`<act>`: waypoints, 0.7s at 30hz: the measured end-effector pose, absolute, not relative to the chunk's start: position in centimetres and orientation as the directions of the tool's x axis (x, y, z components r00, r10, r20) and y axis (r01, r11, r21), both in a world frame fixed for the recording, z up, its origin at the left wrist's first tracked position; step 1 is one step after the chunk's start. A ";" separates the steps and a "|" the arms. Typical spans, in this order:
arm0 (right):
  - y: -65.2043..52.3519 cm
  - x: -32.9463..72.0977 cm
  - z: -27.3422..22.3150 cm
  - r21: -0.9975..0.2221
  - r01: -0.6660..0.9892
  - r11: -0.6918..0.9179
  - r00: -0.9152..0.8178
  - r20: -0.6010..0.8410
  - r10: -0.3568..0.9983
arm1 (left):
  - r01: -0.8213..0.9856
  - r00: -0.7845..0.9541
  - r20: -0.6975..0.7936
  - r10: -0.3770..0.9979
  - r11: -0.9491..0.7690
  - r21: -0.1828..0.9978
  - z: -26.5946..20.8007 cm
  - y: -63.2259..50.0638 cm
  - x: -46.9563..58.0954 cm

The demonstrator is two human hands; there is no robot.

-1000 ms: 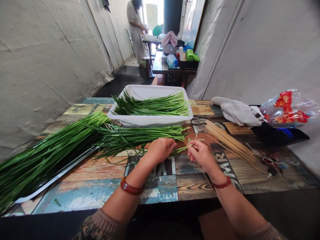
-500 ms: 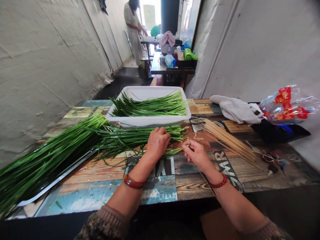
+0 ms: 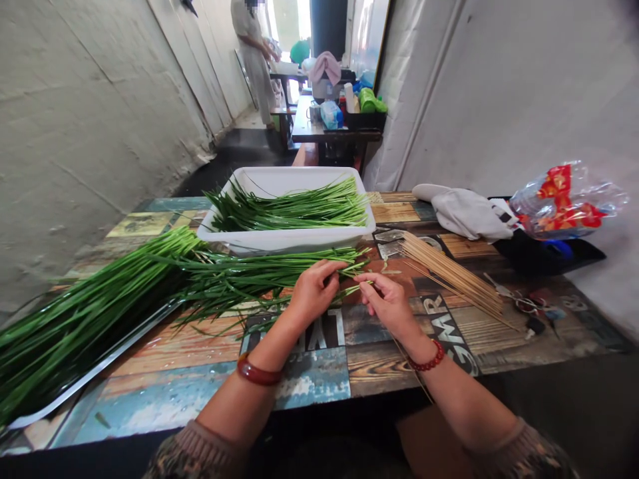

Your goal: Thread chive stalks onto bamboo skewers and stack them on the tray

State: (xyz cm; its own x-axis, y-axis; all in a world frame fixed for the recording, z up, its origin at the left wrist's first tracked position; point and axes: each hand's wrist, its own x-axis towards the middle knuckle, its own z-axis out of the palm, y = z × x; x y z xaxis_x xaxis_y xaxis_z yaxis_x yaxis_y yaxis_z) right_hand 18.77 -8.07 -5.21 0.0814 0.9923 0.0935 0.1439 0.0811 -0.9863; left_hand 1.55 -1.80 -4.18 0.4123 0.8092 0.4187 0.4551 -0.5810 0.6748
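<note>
Presently, the white tub (image 3: 299, 242) holds green stalks (image 3: 294, 211), the silvery tray (image 3: 124, 350) more. Near the tub, loose stalks (image 3: 244, 274) lie on the tabletop (image 3: 314, 372). The right hand (image 3: 392, 306) pinches thin stalks (image 3: 351, 290); whether the left hand (image 3: 313, 291) grasps any, I cannot tell.

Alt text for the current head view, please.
Bare right hand pinches slim green stalks, bare left hand close beside it, at a patchwork wood-look table. A white rectangular plastic tub of more stalks stands beyond; thin tan wooden sticks lie to the right.
</note>
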 end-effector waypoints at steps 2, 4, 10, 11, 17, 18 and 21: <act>-8.1 18.7 -5.1 -0.985 0.149 0.082 0.083 0.095 0.992 | 0.435 0.433 0.397 0.809 -0.573 0.695 -3.9 -2.0 1.7; -8.1 18.7 -5.1 -0.984 0.156 0.089 0.082 0.103 0.991 | 0.422 0.433 0.384 0.815 -0.560 0.713 -3.6 -2.1 1.8; -8.2 18.8 -5.1 -0.969 0.195 0.153 0.079 0.171 0.982 | 0.382 0.396 0.417 0.818 -0.560 0.735 -3.5 -2.1 2.0; -8.3 18.8 -5.1 -0.966 0.201 0.162 0.077 0.180 0.981 | 0.380 0.395 0.425 0.814 -0.566 0.731 -3.5 -2.1 2.0; -8.3 18.9 -5.2 -0.957 0.228 0.177 0.068 0.197 0.978 | 0.366 0.418 0.456 0.786 -0.605 0.707 -3.4 -2.2 2.2; -8.3 18.8 -5.3 -0.957 0.231 0.178 0.068 0.198 0.978 | 0.356 0.420 0.458 0.784 -0.606 0.711 -3.4 -2.3 2.2; -8.3 18.8 -5.2 -0.951 0.251 0.178 0.057 0.199 0.978 | 0.326 0.416 0.454 0.788 -0.596 0.734 -3.6 -2.3 2.3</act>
